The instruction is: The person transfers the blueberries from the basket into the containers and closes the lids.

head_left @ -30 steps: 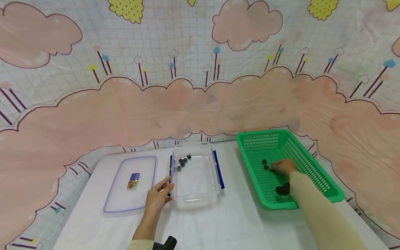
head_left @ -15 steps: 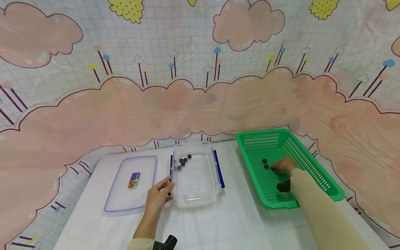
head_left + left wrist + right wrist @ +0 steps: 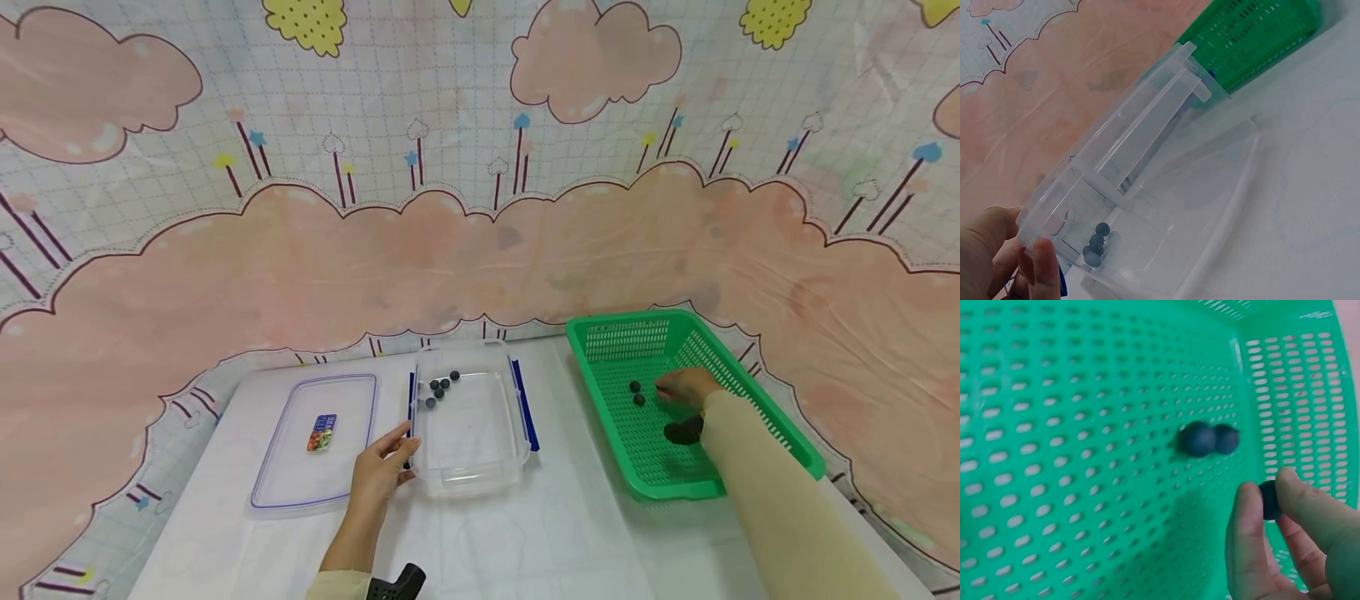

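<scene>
A lid [image 3: 300, 485] bearing a colourful label [image 3: 322, 433] lies on the left of the white table [image 3: 570, 533]; behind hangs a backdrop [image 3: 450, 267] printed with pink clouds [image 3: 596, 62] and blue stars [image 3: 411, 157].

Of the dark round balls [image 3: 439, 393] there are eight in total — five inside the clear box [image 3: 480, 429], two in the green basket [image 3: 678, 489], and one held by the right hand [image 3: 688, 387]. Of such boxes there is one, of such baskets also one, and further there are one flat lid [image 3: 288, 479], one small printed label [image 3: 321, 433] on this lid, and two blue side clips [image 3: 525, 407], one at each of two sides of the box. The hands are two, this right one and one left hand [image 3: 378, 471] — and likewise two pale sleeves [image 3: 787, 517], two black wrist devices [image 3: 397, 585] and one white table [image 3: 555, 542].
</scene>
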The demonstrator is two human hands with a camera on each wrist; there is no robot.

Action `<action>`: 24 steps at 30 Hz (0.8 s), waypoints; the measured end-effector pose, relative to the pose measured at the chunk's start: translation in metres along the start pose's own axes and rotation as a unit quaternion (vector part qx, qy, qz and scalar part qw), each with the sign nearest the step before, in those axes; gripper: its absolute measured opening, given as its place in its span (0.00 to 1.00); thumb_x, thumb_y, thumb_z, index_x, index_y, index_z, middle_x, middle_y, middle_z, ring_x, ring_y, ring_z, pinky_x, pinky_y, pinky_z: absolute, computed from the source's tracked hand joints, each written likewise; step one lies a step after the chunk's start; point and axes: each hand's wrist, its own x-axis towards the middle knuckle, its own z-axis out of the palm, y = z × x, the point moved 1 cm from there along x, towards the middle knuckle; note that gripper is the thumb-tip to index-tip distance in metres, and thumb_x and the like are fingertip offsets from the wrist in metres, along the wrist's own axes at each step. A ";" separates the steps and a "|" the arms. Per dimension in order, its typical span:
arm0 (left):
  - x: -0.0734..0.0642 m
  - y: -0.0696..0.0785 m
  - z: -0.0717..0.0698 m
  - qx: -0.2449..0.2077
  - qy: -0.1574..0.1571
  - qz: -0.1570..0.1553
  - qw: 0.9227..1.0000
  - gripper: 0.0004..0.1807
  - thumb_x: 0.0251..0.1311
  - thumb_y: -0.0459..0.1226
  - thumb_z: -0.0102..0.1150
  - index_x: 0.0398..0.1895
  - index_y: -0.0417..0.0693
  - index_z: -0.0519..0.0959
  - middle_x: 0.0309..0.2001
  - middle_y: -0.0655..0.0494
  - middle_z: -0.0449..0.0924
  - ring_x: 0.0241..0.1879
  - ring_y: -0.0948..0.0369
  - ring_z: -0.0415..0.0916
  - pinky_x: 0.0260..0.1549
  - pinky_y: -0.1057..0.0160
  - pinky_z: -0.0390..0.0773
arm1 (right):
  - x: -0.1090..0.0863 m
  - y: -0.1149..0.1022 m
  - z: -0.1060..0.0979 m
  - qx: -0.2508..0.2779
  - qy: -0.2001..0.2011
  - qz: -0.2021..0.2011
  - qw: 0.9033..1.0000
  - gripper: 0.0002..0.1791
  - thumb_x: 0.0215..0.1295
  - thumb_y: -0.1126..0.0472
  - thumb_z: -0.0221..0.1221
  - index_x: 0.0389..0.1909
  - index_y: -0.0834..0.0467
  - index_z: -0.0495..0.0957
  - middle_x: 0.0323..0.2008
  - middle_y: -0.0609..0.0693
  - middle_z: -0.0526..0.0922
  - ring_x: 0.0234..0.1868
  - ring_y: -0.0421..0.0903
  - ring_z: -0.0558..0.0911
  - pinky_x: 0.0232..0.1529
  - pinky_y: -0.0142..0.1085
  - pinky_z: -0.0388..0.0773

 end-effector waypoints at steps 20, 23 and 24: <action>-0.001 -0.005 0.000 0.001 0.001 0.000 1.000 0.25 0.62 0.35 0.65 0.64 0.42 0.75 0.43 0.53 0.70 0.37 0.64 0.69 0.25 0.72 0.81 | 0.008 -0.019 0.040 0.072 -0.053 -0.095 0.992 0.29 0.76 0.64 0.50 0.71 0.73 0.56 0.53 0.51 0.78 0.39 0.29 0.81 0.59 0.33 0.77; -0.001 -0.005 0.001 -0.001 0.000 0.001 1.000 0.25 0.63 0.35 0.64 0.64 0.42 0.75 0.44 0.52 0.70 0.37 0.64 0.68 0.25 0.72 0.81 | 0.007 -0.021 0.045 0.100 -0.055 -0.088 0.990 0.28 0.75 0.65 0.50 0.71 0.72 0.56 0.50 0.49 0.78 0.39 0.30 0.81 0.55 0.30 0.79; -0.001 -0.005 0.001 0.000 0.000 0.001 1.000 0.25 0.63 0.35 0.64 0.64 0.42 0.75 0.44 0.52 0.70 0.37 0.64 0.68 0.25 0.72 0.81 | 0.007 -0.022 0.047 0.106 -0.056 -0.087 0.989 0.29 0.75 0.65 0.50 0.71 0.71 0.56 0.50 0.49 0.78 0.40 0.31 0.81 0.56 0.30 0.79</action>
